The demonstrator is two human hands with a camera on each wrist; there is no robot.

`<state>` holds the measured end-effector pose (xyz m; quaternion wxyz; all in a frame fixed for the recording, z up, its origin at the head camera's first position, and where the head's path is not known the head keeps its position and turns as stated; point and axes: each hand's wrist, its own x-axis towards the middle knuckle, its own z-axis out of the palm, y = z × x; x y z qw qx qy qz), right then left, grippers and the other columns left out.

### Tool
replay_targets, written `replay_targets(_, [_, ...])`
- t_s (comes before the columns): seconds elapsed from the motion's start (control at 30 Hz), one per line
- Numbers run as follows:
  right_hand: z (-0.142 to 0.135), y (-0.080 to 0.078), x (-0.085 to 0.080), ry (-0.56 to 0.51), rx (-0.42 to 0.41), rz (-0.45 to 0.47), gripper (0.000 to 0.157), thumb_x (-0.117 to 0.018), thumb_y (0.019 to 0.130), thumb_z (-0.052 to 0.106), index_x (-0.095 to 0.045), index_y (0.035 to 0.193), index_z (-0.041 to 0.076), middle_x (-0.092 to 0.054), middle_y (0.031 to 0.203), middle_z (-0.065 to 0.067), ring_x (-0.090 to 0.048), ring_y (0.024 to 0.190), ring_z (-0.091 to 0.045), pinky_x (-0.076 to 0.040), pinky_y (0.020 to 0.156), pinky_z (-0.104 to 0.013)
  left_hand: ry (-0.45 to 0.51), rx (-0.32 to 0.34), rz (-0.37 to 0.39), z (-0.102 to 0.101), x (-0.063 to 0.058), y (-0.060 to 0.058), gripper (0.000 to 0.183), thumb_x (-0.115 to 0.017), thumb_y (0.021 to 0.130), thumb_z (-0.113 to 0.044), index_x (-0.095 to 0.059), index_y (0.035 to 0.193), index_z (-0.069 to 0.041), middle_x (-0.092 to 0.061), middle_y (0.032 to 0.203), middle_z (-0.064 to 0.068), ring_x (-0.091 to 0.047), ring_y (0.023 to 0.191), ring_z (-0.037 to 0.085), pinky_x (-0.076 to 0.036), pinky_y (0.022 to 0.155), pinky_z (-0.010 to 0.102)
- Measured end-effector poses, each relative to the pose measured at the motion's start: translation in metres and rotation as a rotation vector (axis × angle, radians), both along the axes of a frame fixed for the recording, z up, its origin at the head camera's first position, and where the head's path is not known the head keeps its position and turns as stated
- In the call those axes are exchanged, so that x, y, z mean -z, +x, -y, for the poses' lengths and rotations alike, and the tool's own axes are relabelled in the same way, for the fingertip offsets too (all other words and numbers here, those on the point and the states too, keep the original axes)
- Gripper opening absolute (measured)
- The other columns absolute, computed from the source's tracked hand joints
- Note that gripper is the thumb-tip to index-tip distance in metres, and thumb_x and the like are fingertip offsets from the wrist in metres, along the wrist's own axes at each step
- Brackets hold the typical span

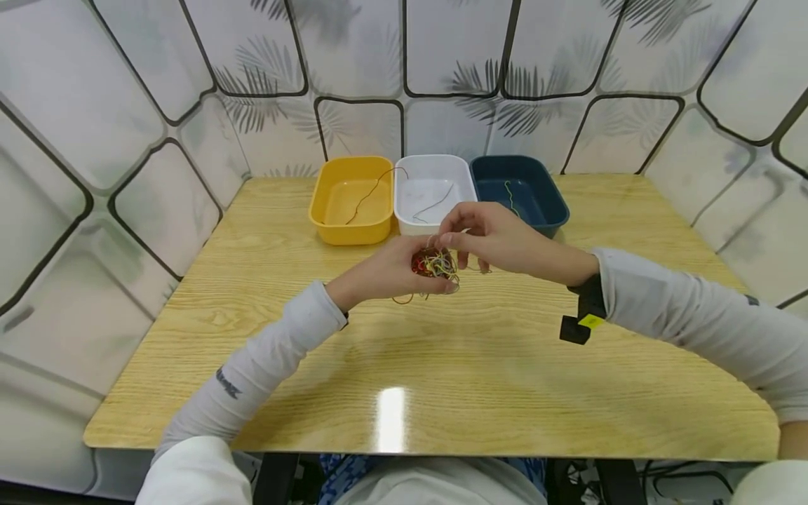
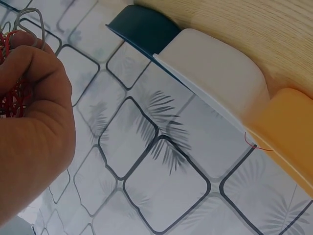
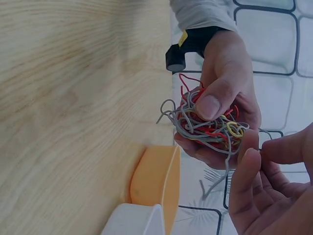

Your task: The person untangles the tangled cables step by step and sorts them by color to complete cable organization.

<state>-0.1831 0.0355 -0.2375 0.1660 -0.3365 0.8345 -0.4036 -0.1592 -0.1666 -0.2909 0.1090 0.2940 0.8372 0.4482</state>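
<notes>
My left hand [image 1: 394, 270] grips a tangled bundle of thin wires [image 1: 434, 264] in red, grey and yellow above the table. In the right wrist view its thumb presses on the bundle [image 3: 208, 125], and loose ends stick out. My right hand [image 1: 499, 235] is beside it, thumb and finger pinching a wire at the bundle's edge; a grey strand [image 3: 265, 132] shows there. In the left wrist view, curled fingers [image 2: 49, 83] surround the mostly red part of the bundle.
At the table's back stand a yellow tray [image 1: 318, 203] with a reddish wire [image 1: 372, 195], a white tray [image 1: 410, 228] with a grey wire [image 1: 435, 203], and a dark blue tray [image 1: 558, 210] with a yellow-green wire [image 1: 508, 193]. A patterned curtain wall [image 1: 360, 130] rises behind.
</notes>
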Motion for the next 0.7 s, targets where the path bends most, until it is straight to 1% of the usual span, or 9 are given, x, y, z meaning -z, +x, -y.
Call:
replay_targets(0.07, [-0.0011,0.0000,0.0013,-0.035,0.002,0.040,0.022,-0.053,0.093,0.029,-0.054,0.103,0.010,-0.062,0.096,-0.005,-0.057,0.072,-0.029,-0.046,0.051,-0.038,0.006,0.001,-0.008,-0.0003,0.0010,-0.0003,0.049,-0.068,0.077,-0.047,-0.053,0.114,-0.019,-0.059,0.099,-0.004,-0.056,0.085,0.014,-0.047,0.074,0.028])
replay_targets(0.17, [-0.0030,-0.0007,0.0027,-0.091,-0.004,0.097,0.023,-0.050,0.095,0.028,-0.051,0.105,0.007,-0.063,0.100,-0.006,-0.058,0.075,-0.032,-0.047,0.051,-0.037,0.017,-0.001,-0.023,0.0001,0.0022,-0.0001,0.050,-0.069,0.076,-0.046,-0.053,0.114,-0.018,-0.059,0.098,-0.003,-0.055,0.083,0.014,-0.046,0.074,0.028])
replay_targets(0.23, [-0.0046,-0.0016,0.0035,-0.126,-0.001,0.117,0.024,-0.049,0.095,0.028,-0.050,0.106,0.006,-0.063,0.102,-0.007,-0.058,0.076,-0.032,-0.047,0.051,-0.037,0.012,-0.004,-0.028,0.0004,0.0027,0.0004,0.054,-0.069,0.077,-0.046,-0.052,0.120,-0.018,-0.059,0.095,-0.003,-0.055,0.081,0.014,-0.046,0.073,0.028])
replay_targets(0.33, [-0.0073,-0.0028,0.0041,-0.154,0.018,0.098,0.026,-0.048,0.096,0.029,-0.049,0.106,0.005,-0.064,0.102,-0.008,-0.059,0.077,-0.029,-0.046,0.051,-0.037,0.017,-0.011,-0.025,0.0005,0.0029,0.0018,0.054,-0.068,0.077,-0.047,-0.052,0.120,-0.019,-0.060,0.090,-0.002,-0.054,0.076,0.015,-0.046,0.069,0.029])
replay_targets(0.4, [-0.0086,-0.0035,0.0043,-0.164,0.034,0.071,0.027,-0.048,0.096,0.030,-0.048,0.106,0.005,-0.064,0.101,-0.008,-0.058,0.078,-0.028,-0.045,0.051,-0.036,0.025,-0.016,-0.022,0.0003,0.0031,0.0027,0.050,-0.068,0.077,-0.048,-0.054,0.116,-0.019,-0.060,0.087,-0.001,-0.054,0.074,0.015,-0.046,0.067,0.030])
replay_targets(0.47, [-0.0091,-0.0039,0.0045,-0.171,0.048,0.046,0.027,-0.048,0.096,0.030,-0.048,0.106,0.005,-0.064,0.101,-0.008,-0.058,0.079,-0.026,-0.044,0.052,-0.035,0.041,-0.016,-0.021,0.0000,0.0034,0.0034,0.043,-0.068,0.077,-0.048,-0.055,0.107,-0.020,-0.060,0.087,-0.001,-0.055,0.073,0.016,-0.046,0.066,0.031])
replay_targets(0.53, [-0.0089,-0.0040,0.0050,-0.184,0.066,0.040,0.028,-0.048,0.095,0.031,-0.048,0.107,0.005,-0.064,0.101,-0.009,-0.058,0.082,-0.025,-0.044,0.054,-0.035,0.056,-0.016,-0.010,0.0000,0.0037,0.0039,0.040,-0.068,0.077,-0.047,-0.055,0.104,-0.020,-0.060,0.087,-0.001,-0.055,0.073,0.016,-0.047,0.066,0.031])
replay_targets(0.6, [-0.0085,-0.0042,0.0061,-0.210,0.084,0.042,0.028,-0.048,0.095,0.031,-0.048,0.108,0.005,-0.063,0.102,-0.010,-0.059,0.087,-0.025,-0.046,0.058,-0.034,0.064,-0.021,-0.001,0.0003,0.0042,0.0041,0.039,-0.069,0.077,-0.047,-0.056,0.103,-0.021,-0.060,0.088,0.000,-0.055,0.074,0.016,-0.047,0.066,0.031])
replay_targets(0.7, [-0.0075,-0.0048,0.0079,-0.275,0.100,0.047,0.028,-0.048,0.095,0.029,-0.047,0.108,0.004,-0.062,0.102,-0.012,-0.058,0.093,-0.025,-0.049,0.066,-0.036,0.072,-0.032,0.019,0.0017,0.0050,0.0043,0.039,-0.069,0.077,-0.046,-0.056,0.103,-0.020,-0.060,0.089,0.000,-0.055,0.076,0.017,-0.047,0.067,0.031])
